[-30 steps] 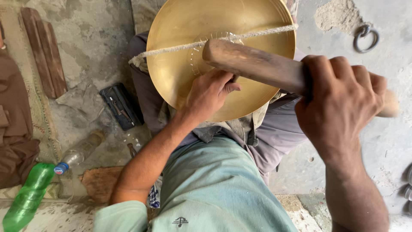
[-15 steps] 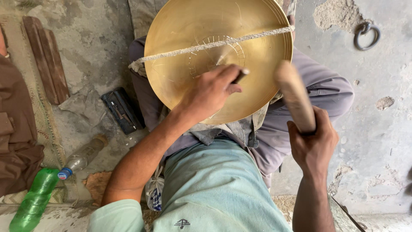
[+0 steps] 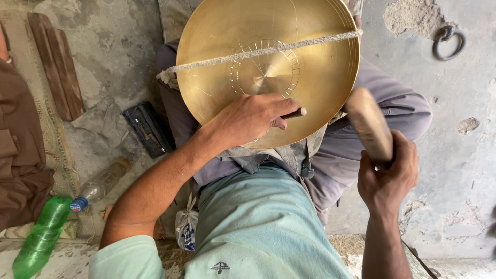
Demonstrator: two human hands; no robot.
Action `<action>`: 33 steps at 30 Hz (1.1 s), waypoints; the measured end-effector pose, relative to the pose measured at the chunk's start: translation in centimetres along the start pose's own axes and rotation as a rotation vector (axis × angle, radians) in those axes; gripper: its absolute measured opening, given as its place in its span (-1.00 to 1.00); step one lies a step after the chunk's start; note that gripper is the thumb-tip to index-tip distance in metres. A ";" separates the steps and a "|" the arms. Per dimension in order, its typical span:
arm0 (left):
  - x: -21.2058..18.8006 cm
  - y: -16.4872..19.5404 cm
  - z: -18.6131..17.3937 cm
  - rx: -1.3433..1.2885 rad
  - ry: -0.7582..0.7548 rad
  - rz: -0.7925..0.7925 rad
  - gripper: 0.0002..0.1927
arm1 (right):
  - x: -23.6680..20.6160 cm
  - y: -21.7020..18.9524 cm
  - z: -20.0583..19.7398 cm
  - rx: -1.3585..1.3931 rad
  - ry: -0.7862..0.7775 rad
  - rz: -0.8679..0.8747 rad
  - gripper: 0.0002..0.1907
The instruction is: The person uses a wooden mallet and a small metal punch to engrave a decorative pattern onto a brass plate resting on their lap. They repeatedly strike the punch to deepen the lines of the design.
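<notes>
Round brass plate [image 3: 268, 67] sits tilted on your lap, smooth and shiny, with fine tick marks ringed around its centre. A rough twisted rope [image 3: 258, 52] crosses its face. Your left hand [image 3: 248, 119] is clenched on a thin metal punch [image 3: 294, 113], tip on the plate's lower part. Your right hand [image 3: 387, 178] grips a rounded wooden mallet [image 3: 368, 124], off the plate's right edge.

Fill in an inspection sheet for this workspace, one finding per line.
Surface: cracked concrete floor.
Job's things: brass plate on the lap, rope across it; thin metal punch; wooden mallet.
Clutter: green bottle, clear bottle, dark tool case, wooden slats.
Hands: left hand grips the punch against the plate; right hand grips the mallet, raised.
Cables: nothing seen.
Surroundings: iron ring in the floor.
</notes>
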State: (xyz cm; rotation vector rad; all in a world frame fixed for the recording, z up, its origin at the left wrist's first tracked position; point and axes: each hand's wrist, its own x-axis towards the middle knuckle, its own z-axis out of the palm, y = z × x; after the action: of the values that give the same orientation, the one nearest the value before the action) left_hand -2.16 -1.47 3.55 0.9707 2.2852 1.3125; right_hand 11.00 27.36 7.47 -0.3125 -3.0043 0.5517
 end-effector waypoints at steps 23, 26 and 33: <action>-4.9 2.2 5.3 -0.050 0.664 -0.378 -0.74 | 10.2 -11.3 -4.7 -0.461 -0.125 -0.582 -0.65; -5.2 2.2 6.3 0.009 0.720 -0.417 -0.78 | 10.4 -12.5 -5.9 -0.534 -0.075 -0.750 -0.72; -5.4 1.8 6.3 -0.125 0.731 -0.449 -0.73 | 10.2 -12.5 -5.6 -0.722 -0.112 -0.752 -0.86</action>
State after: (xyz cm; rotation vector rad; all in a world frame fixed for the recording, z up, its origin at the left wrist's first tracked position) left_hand 6.11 -0.68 1.56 -0.1225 2.6391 1.7473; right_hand -0.69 20.01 17.52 0.8141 -2.9590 -0.5907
